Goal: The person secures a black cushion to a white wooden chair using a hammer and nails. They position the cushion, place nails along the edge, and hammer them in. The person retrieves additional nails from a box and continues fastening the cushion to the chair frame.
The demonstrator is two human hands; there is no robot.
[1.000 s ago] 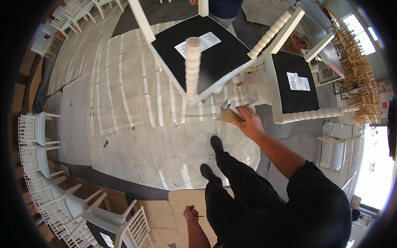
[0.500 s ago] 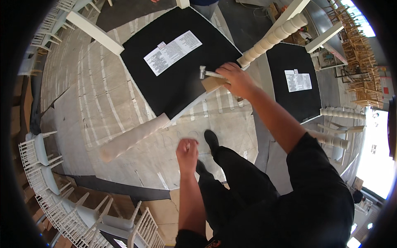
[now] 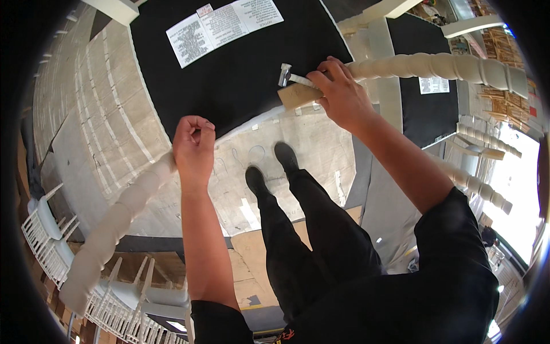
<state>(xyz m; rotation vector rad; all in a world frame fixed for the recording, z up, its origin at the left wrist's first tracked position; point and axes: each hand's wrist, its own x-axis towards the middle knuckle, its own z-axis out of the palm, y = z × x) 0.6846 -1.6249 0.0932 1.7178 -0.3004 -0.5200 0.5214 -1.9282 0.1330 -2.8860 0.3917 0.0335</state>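
An upturned chair or stool seat with a black cloth underside point(image 3: 246, 63) lies before me, its legs sticking outward. My left hand point(image 3: 193, 140) is at its near left corner beside a cream turned leg point(image 3: 134, 198). The left fingers are curled into a pinch, and whatever they hold is too small to make out. My right hand point(image 3: 342, 94) is by the near right corner, fingers bent round the handle of a small hammer point(image 3: 285, 75). Its metal head points left, over the black cloth. Against the thumb, below the hammer, is a tan block point(image 3: 299, 96) at the seat's edge.
A white printed label point(image 3: 220, 28) is on the cloth. Another cream turned leg point(image 3: 435, 66) extends right from the near right corner. A second upturned black seat point(image 3: 427, 109) stands further right. White chairs point(image 3: 48, 241) line the left. Taped paper sheeting point(image 3: 91, 97) lies beneath.
My left hand has moved left and forward to the seat's near left corner. My view has shifted closer over the seat. The right hand has stayed at the hammer and block.
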